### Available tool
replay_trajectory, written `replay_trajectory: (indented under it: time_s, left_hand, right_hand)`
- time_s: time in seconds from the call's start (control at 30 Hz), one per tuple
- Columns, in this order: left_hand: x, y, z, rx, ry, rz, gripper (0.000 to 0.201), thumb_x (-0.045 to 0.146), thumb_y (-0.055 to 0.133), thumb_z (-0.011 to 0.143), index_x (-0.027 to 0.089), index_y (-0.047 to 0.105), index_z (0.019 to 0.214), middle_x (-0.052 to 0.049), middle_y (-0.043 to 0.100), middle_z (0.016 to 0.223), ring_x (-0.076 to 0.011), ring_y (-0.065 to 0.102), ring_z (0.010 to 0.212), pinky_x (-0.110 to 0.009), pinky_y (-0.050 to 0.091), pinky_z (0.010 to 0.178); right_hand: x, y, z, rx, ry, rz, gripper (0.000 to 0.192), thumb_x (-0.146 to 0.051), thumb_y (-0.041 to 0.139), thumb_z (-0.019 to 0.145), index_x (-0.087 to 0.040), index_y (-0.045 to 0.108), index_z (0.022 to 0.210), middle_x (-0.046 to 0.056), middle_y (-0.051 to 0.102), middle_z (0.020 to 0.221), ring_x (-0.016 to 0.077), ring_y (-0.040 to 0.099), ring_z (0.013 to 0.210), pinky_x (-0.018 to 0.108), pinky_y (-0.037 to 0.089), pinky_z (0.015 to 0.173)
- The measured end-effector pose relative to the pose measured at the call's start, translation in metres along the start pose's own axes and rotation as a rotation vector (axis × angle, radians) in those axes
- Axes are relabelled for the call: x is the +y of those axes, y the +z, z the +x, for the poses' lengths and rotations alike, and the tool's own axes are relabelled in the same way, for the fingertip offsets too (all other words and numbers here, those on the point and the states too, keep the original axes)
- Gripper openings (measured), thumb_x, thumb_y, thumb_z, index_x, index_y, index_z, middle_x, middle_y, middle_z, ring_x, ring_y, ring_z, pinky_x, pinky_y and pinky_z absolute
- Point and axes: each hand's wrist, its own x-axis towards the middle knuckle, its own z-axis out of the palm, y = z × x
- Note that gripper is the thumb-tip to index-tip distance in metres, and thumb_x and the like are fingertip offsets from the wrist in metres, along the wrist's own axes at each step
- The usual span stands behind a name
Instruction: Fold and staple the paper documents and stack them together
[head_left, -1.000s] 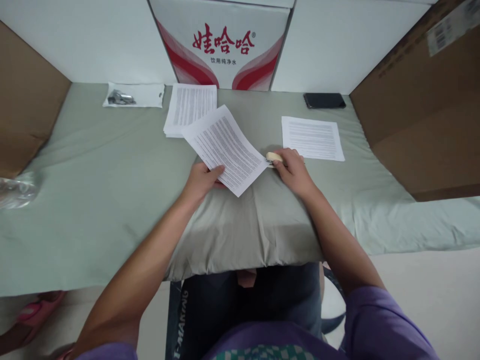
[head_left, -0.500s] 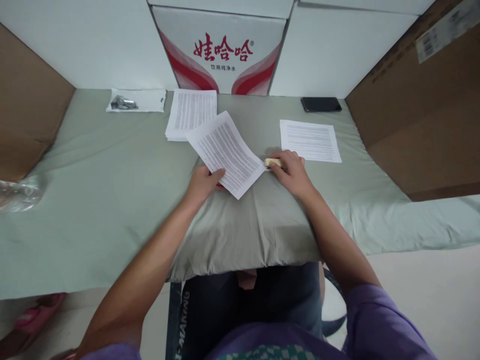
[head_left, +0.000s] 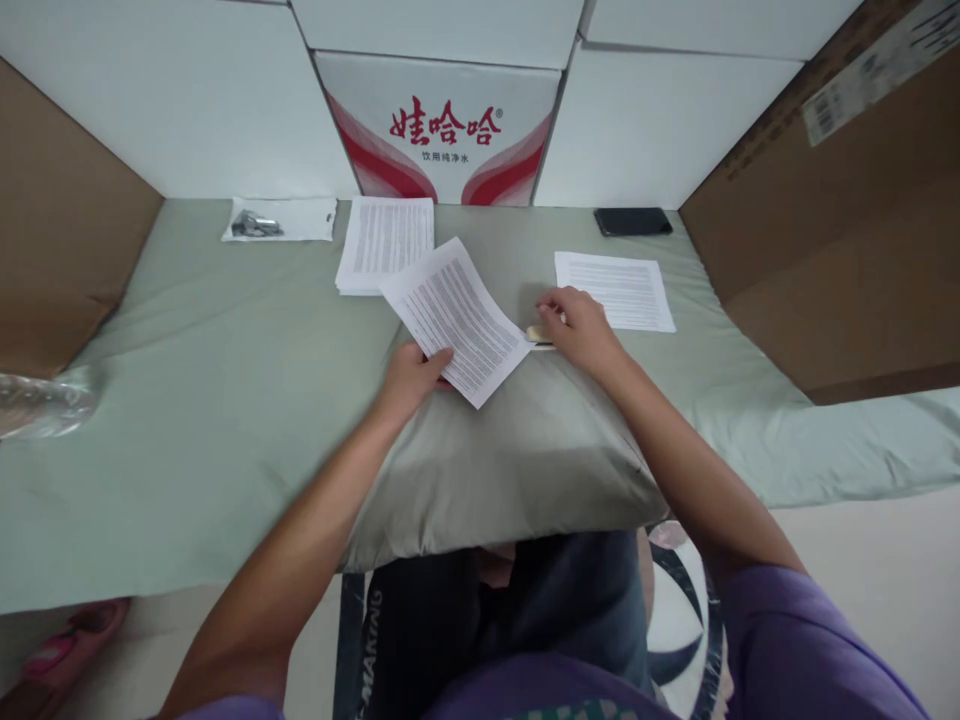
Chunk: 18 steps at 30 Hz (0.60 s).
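1. Two hands at work: left hand (head_left: 409, 378) pinched near corner of thin white printed sheets (head_left: 457, 318), mid-table.
2. Right hand (head_left: 581, 328) curled, fingers pressing small cream stapler (head_left: 538, 334) at right corner.
3. Seemed light, floppy; best gripped by edges.

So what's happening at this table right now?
A person sits at a table covered in green cloth. Their left hand holds a few printed sheets by the near corner, while their right hand rests on a small cream stapler at the sheets' right corner. A stack of printed pages lies behind, a single sheet to the right, and a black phone beyond it.
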Motion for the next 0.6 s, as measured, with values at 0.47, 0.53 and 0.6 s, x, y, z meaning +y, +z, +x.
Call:
replay_trajectory:
  time_s: [0.47,0.53,0.6]
  left_hand:
    - [0.002,0.001,-0.003,0.032,-0.029,0.013,0.022,0.033,0.071,0.078,0.016,0.071,0.091,-0.012,0.076,0.087,-0.0385,0.074,0.101,-0.057,0.066,0.077]
    - [0.003,0.002,-0.004,0.036,-0.035,0.008,0.021,0.032,0.071,0.079,0.016,0.070,0.092,-0.013,0.076,0.087,-0.0392,0.073,0.103,-0.057,0.065,0.078]
    - [0.004,0.002,-0.005,0.032,-0.043,-0.006,0.021,0.031,0.071,0.079,0.015,0.070,0.093,-0.013,0.075,0.089,-0.0401,0.072,0.106,-0.059,0.065,0.079]
  right_hand:
    - [-0.001,0.042,0.029,0.007,0.085,-0.124,0.035,-0.014,0.035,0.092,-0.021,0.059,0.117,0.018,0.063,0.122,0.0364,0.050,0.113,0.054,0.038,0.093]
    - [0.000,0.043,0.029,0.000,0.085,-0.113,0.035,-0.014,0.034,0.092,-0.022,0.059,0.117,0.018,0.063,0.121,0.0363,0.050,0.112,0.054,0.038,0.092]
    - [0.000,0.043,0.030,-0.012,0.088,-0.113,0.036,-0.014,0.034,0.092,-0.021,0.058,0.117,0.018,0.062,0.121,0.0365,0.050,0.112,0.054,0.038,0.091]
